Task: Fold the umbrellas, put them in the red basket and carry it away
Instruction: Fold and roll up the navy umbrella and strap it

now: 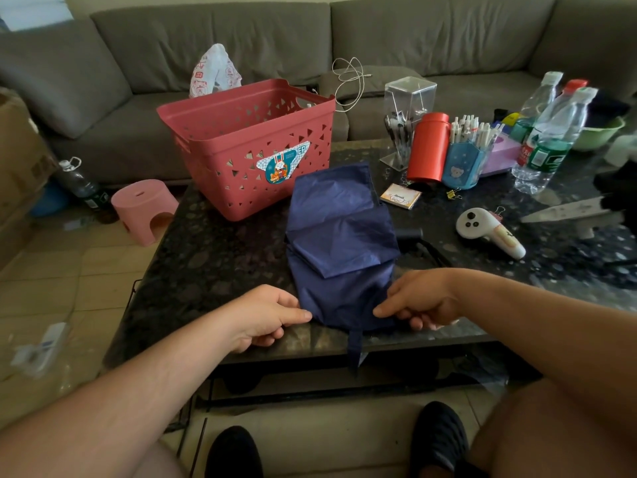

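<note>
Basket [241, 146] beside umbrella [339, 246] | umbrella lengthwise toward me, strap [355, 346] overhanging counter [206, 243] | my left hand [265, 315], right hand [424, 301]: fingers pinching its near corners

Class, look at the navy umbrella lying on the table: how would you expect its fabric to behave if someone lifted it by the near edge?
The navy umbrella would probably sag: its canopy lies creased in loose flaps. It looks thin, so likely light. Its strap already hangs over the table edge, suggesting it would dangle.
</note>
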Motion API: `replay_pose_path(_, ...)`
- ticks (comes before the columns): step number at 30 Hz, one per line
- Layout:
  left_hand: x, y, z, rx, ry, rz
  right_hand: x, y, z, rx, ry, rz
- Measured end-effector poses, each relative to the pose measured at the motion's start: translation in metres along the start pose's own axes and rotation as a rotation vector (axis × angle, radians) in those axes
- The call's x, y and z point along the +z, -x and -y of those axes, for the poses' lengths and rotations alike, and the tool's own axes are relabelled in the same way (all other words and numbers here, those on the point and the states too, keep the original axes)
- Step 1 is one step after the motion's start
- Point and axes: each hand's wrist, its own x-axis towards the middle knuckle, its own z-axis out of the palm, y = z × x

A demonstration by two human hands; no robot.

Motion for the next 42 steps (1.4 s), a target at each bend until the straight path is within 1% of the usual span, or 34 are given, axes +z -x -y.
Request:
replay_pose_path(3, 0.004, 0.002, 0.001, 0.015, 0.004, -0.037, 0.004, 0.0, -0.008, -0.028, -0.128, -0.045)
replay_pose_path(5, 0.006, 0.003, 0.0, 0.036, -0.017, -0.056, 0.006, -0.002, -0.009, -0.068, -0.157, -0.091)
replay_pose_path(11, 0.009, 0.004, 0.003, 0.067, -0.106, -0.084, 0.003, 0.003, -0.012, -0.143, -0.03, -0.086)
replay_pose_path(13, 0.007, 0.007, 0.003, 0.079, -0.084, -0.083, -0.008, 0.009, -0.014, -0.141, -0.086, -0.065)
replay_pose_path(16, 0.004, 0.012, 0.002, 0.139, -0.075, -0.031, -0.023, 0.014, -0.019, -0.132, -0.171, -0.01)
replay_pose_path(20, 0.004, 0.015, 0.004, 0.249, -0.096, -0.031, -0.021, 0.015, -0.021, -0.225, -0.242, 0.104)
replay_pose_path(21, 0.005, 0.015, 0.004, 0.245, -0.067, -0.035, -0.021, 0.014, -0.021, -0.244, -0.205, 0.124)
replay_pose_path(23, 0.007, 0.013, 0.004, 0.18, 0.059, -0.018, -0.021, 0.012, -0.022, -0.252, -0.073, 0.149)
replay_pose_path(25, 0.009, 0.013, 0.003, 0.118, 0.153, 0.016, -0.021, 0.009, -0.023, -0.229, 0.028, 0.136)
replay_pose_path(26, 0.01, 0.012, 0.003, 0.106, 0.154, 0.019, -0.021, 0.008, -0.024, -0.218, 0.066, 0.118)
replay_pose_path(29, 0.017, 0.011, 0.003, 0.102, 0.171, -0.08, -0.019, 0.007, -0.024, -0.204, 0.168, 0.065)
replay_pose_path(31, 0.02, 0.011, 0.004, 0.127, 0.121, -0.163, -0.019, 0.005, -0.024, -0.197, 0.197, 0.051)
replay_pose_path(33, 0.022, 0.014, 0.006, 0.184, -0.024, -0.203, -0.021, 0.005, -0.026, -0.171, 0.217, 0.044)
replay_pose_path(35, 0.023, 0.016, 0.007, 0.244, -0.197, -0.204, -0.023, 0.007, -0.025, -0.129, 0.238, 0.051)
replay_pose_path(37, 0.024, 0.019, 0.004, 0.268, -0.341, -0.194, -0.02, 0.012, -0.023, -0.101, 0.271, 0.047)
replay_pose_path(38, 0.023, 0.019, 0.002, 0.258, -0.368, -0.177, -0.019, 0.014, -0.022, -0.097, 0.277, 0.044)
replay_pose_path(40, 0.019, 0.019, -0.003, 0.2, -0.345, -0.109, -0.018, 0.016, -0.021, -0.095, 0.232, 0.055)
replay_pose_path(42, 0.014, 0.018, -0.006, 0.107, -0.219, -0.049, -0.018, 0.015, -0.021, -0.094, 0.13, 0.049)
